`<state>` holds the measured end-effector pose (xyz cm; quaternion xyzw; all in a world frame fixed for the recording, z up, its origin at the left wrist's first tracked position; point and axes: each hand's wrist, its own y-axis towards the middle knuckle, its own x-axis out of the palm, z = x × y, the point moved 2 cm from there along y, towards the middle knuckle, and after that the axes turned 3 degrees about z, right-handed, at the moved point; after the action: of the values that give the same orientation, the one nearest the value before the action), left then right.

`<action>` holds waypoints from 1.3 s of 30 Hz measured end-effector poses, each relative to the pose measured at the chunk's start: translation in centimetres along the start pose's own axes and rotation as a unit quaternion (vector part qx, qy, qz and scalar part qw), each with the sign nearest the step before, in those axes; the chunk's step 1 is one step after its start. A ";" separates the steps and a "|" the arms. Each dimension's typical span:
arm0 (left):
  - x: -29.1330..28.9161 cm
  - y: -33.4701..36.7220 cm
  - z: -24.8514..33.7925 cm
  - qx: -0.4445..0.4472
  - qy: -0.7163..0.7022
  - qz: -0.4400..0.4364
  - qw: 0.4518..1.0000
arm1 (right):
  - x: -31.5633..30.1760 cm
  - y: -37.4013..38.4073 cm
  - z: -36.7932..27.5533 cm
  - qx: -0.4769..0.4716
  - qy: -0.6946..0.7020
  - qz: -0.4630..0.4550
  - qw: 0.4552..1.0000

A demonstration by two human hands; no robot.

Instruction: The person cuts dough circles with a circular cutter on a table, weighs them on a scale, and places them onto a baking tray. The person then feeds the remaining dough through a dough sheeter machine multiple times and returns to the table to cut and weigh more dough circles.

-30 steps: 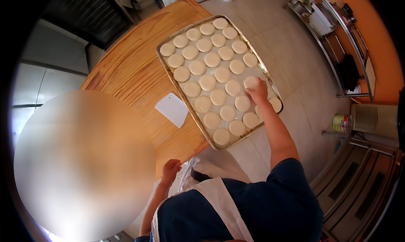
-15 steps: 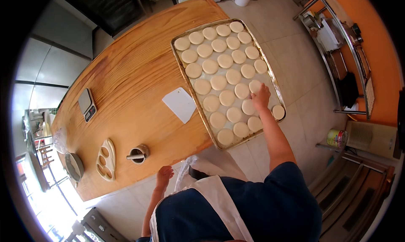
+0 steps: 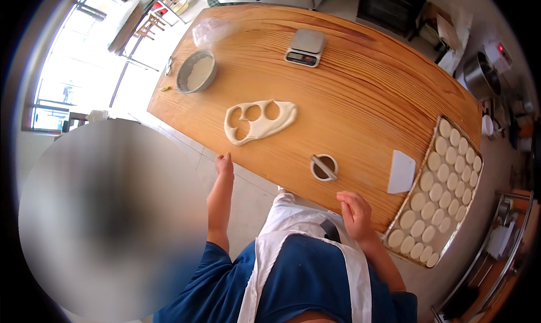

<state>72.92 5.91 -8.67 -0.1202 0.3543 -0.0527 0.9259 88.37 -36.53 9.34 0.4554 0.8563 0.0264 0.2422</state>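
Note:
My left hand is just off the front edge of the wooden table, its fingers loosely bent and nothing visible in them. Over the table's edge on the right, my right hand is half open and empty, its thumb apart from the curled fingers. Between the hands, on the tabletop, stands a round dough cutter with a bar across its top. A flat dough scrap with several round holes lies beyond my left hand. To the right of my right hand, a metal baking tray bears several rows of dough rounds.
A white scraper lies beside the tray. Farther back are a digital scale, a bowl with pale contents and a crumpled plastic bag. Metal shelving stands at the far right. A blurred round patch covers the lower left.
The view has swung left. My right hand has come away from the dough rounds on the tray and back near my body. My left hand is now farther left, near the dough scrap.

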 end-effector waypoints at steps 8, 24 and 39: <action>5.0 -3.8 8.7 -0.091 -0.079 -0.311 0.943 | 18.6 11.6 12.4 0.311 -0.054 0.159 0.935; 4.1 -2.4 9.2 -0.186 -0.257 -0.405 0.857 | 27.1 16.4 3.2 -0.017 -0.320 -0.194 0.927; 10.8 -5.1 18.1 0.365 0.278 -0.270 0.846 | 24.5 17.2 10.7 0.123 -0.145 0.094 0.977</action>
<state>92.97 2.40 -1.21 0.1556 0.5053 -0.4576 0.7149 94.80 -8.88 -5.08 0.5593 0.7619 -0.1224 0.3028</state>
